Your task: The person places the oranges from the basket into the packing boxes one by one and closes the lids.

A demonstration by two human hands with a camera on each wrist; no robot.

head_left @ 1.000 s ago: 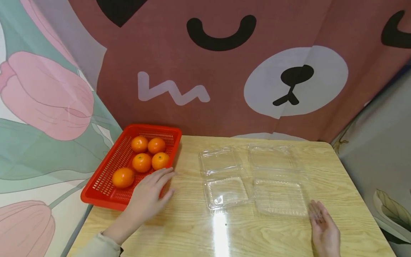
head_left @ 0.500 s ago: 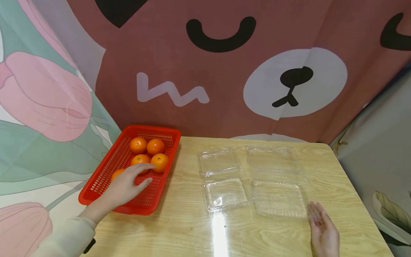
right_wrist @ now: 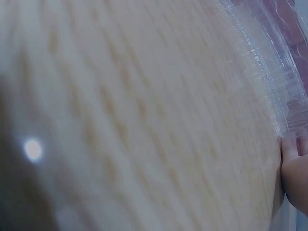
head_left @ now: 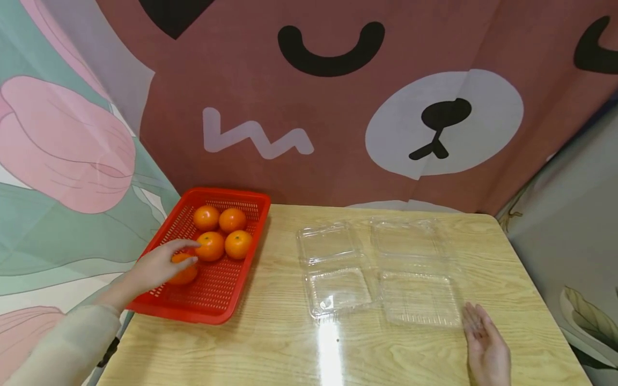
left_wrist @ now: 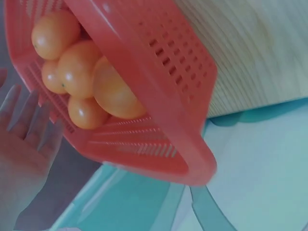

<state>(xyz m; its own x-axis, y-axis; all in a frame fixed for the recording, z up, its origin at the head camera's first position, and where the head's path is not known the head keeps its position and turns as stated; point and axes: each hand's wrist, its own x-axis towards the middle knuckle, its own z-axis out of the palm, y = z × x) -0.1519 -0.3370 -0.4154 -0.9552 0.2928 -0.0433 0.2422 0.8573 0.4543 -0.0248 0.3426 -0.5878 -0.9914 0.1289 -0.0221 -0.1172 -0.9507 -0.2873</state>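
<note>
Over the near left corner of the red basket, my left hand reaches with thumb and fingers apart above an orange that it partly hides. Whether it touches that orange cannot be told. Its fingers look straight in the left wrist view, beside the basket's wall. Several more oranges sit farther back in the basket. My right hand rests on its side on the table, fingers extended, at the right edge of a clear plastic clamshell box. Nothing is in its palm.
A second clear clamshell box, lid folded back, lies between the basket and the first box. The wooden table meets a bear-print cloth at its back edge. Patterned cloth hangs at the left.
My left hand has moved left, from the basket's right rim across the basket to the near left orange. The right hand stays where it was.
</note>
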